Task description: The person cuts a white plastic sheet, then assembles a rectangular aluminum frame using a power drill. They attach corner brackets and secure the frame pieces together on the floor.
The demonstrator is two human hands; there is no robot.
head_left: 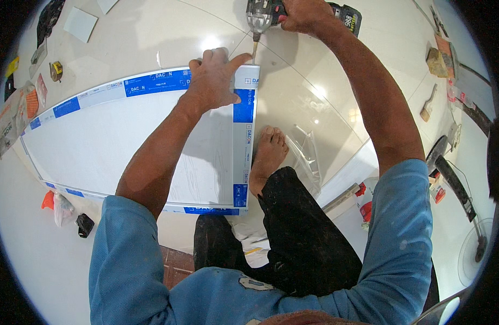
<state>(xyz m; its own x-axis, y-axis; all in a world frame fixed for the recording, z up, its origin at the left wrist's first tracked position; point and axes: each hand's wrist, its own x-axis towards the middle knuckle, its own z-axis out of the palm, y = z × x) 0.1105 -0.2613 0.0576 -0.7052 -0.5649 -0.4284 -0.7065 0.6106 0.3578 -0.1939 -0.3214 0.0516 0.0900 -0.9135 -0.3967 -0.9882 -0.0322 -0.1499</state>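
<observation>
My right hand is wrapped round the grip of a cordless drill at the top of the view. Its long bit points down at the far right corner of a framed panel. The panel has a white middle and a white frame covered with blue-and-white protective film. Close to that corner, my left hand straddles the far rail, fingers over the outer edge and thumb on the inner side. Its index finger reaches toward the bit tip. Any screw there is too small to make out.
My bare foot stands beside the panel's right edge, next to clear plastic film. A tape measure lies at the left. On the right are a paintbrush, a hammer-like tool and a fan. The floor is pale tile.
</observation>
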